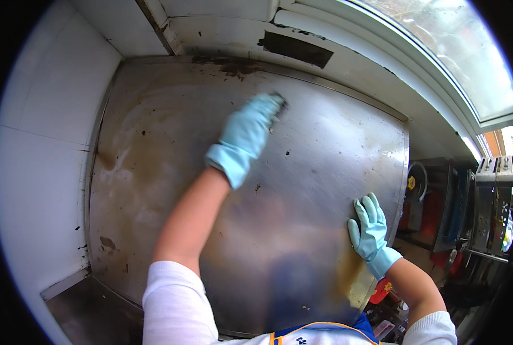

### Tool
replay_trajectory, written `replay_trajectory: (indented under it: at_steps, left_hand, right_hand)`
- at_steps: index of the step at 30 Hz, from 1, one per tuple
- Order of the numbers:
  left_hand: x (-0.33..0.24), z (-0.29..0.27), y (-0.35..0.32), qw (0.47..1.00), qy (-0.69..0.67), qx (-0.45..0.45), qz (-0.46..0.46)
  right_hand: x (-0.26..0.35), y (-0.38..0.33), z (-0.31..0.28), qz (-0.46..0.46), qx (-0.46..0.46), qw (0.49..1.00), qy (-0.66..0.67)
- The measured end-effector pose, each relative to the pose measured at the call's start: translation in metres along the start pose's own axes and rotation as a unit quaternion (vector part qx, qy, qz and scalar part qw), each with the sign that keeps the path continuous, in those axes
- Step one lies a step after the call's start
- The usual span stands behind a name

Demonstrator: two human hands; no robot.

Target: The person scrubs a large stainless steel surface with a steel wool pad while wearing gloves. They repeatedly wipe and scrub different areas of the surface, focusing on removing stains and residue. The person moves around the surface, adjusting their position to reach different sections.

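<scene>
A wide stainless steel tabletop (302, 190) lies before me, stained brown at its left side and near its front. My left hand (253, 123), in a light blue rubber glove, reaches to the far middle of it. Its fingers are closed on a dark, rough scouring pad (280, 103) pressed against the metal; motion blurs both, and most of the pad is hidden. Near the right edge, my right hand (369, 230), gloved alike, rests flat with its fingers stretched out and holds nothing.
White tiled wall (49, 121) bounds the left. At the back run a ledge with a dark patch (295, 49) and a window (458, 52). Dark crumbs (236, 69) lie along the far edge. Metal kitchen equipment (489, 201) and a red item (381, 291) stand right of the table.
</scene>
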State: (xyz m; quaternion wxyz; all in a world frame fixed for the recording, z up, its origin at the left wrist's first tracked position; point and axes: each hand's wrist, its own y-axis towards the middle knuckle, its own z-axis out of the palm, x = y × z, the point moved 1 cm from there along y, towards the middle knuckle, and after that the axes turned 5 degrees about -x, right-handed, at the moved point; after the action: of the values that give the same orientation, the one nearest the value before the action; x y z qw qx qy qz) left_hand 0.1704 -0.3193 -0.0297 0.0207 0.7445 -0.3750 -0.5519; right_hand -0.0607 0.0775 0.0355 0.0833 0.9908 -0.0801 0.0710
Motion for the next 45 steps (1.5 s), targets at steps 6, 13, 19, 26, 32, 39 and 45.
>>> replay_trajectory:
  at_steps: [6,13,19,26,32,39,45]
  left_hand:
    - [-0.155,0.044,-0.092,0.889,0.337,0.235,0.203]
    - [-0.043,-0.076,-0.032,0.928,-0.061,-0.18,-0.32]
    - [-0.103,0.021,-0.111,0.931,-0.194,-0.129,-0.28]
    - [-0.211,0.015,-0.244,0.894,0.39,0.011,-0.22]
    - [-0.31,0.065,-0.346,0.833,0.424,-0.047,-0.352]
    - [-0.376,0.203,-0.325,0.887,0.326,-0.107,-0.308]
    - [-0.391,0.179,-0.36,0.838,0.038,-0.368,-0.402]
  right_hand:
    - [0.0,0.001,-0.002,-0.007,-0.027,0.999,0.022]
    - [-0.003,-0.002,0.004,-0.021,-0.061,0.998,0.02]
    - [-0.006,-0.005,0.008,-0.011,-0.056,0.998,0.03]
    - [-0.009,-0.006,0.014,-0.024,-0.086,0.995,0.051]
    - [-0.022,-0.016,0.015,-0.074,-0.117,0.979,0.15]
    - [-0.003,-0.074,-0.016,-0.012,-0.077,0.912,0.403]
    - [0.058,-0.122,-0.027,-0.091,0.021,0.931,0.352]
